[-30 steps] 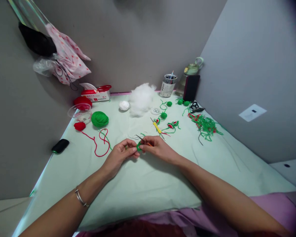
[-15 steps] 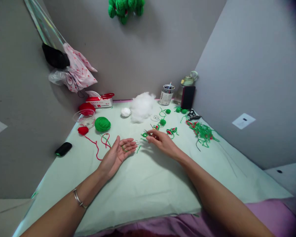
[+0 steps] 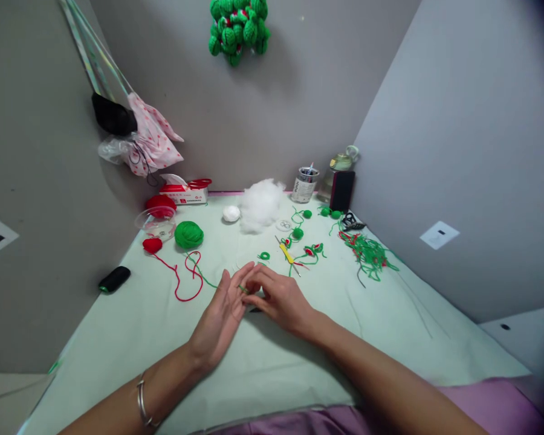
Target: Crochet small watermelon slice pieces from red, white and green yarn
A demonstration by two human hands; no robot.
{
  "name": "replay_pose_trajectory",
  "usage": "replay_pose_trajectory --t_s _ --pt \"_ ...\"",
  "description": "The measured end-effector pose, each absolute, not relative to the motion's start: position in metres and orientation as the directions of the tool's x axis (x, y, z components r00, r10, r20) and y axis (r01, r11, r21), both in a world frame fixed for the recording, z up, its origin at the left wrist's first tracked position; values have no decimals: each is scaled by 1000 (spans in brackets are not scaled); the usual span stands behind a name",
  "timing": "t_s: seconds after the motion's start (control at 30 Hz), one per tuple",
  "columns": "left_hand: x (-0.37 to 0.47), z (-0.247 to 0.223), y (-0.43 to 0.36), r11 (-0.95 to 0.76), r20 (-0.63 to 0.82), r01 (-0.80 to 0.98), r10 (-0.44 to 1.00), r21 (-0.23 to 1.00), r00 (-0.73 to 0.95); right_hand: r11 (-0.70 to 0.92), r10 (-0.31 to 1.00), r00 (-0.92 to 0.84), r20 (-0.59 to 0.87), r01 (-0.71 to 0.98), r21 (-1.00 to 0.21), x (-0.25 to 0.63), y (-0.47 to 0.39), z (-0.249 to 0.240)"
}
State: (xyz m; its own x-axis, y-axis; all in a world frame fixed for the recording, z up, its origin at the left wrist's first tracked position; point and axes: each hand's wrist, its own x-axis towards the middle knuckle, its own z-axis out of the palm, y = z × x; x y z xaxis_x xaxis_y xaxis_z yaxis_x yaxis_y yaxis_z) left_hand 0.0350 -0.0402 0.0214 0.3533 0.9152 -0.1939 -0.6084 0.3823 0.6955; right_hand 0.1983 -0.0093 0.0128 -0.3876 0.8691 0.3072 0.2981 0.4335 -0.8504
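My left hand lies palm up above the table's near middle, fingers stretched and open. A short stretch of green yarn crosses its fingers. Against those fingertips my right hand is bent in a pinch at the yarn; its fingertips are partly hidden. Under the right hand a small dark tip shows, too little to name. A green yarn ball lies left of the hands, its strand running towards my left hand. Beyond the hands are a small green ring of yarn and a yellow-handled crochet hook.
White stuffing sits at the back, beside a white ball. Tangled yarn scraps and a phone are at right. Red yarn, a tissue box and a black spool stand at left.
My right hand has come down and left to meet my left hand's fingers. The green ring and the crochet hook, partly covered before, now show on the table. The view has tilted up slightly.
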Motion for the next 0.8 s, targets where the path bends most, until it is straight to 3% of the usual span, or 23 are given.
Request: replay_pose_trajectory --t_s 0.13,0.27,0.47,0.6,0.8 --pt "35 21 -39 389 -211 -577 912 718 353 313 906 -348 239 173 -934 195 -8 13" --pt "27 26 -26 330 -204 -521 937 787 285 73 921 -385 56 30 -997 207 1 22" --pt "10 20 -9 156 -135 -297 987 942 88 -192 911 -399 -109 -175 -966 221 11 28" --pt "12 17 -13 44 -32 -73 987 996 160 -244 897 -426 -114 -264 -933 223 8 34" --pt "17 15 -23 -126 60 188 945 974 322 -165 886 -463 24 -362 -918 252 2 55"
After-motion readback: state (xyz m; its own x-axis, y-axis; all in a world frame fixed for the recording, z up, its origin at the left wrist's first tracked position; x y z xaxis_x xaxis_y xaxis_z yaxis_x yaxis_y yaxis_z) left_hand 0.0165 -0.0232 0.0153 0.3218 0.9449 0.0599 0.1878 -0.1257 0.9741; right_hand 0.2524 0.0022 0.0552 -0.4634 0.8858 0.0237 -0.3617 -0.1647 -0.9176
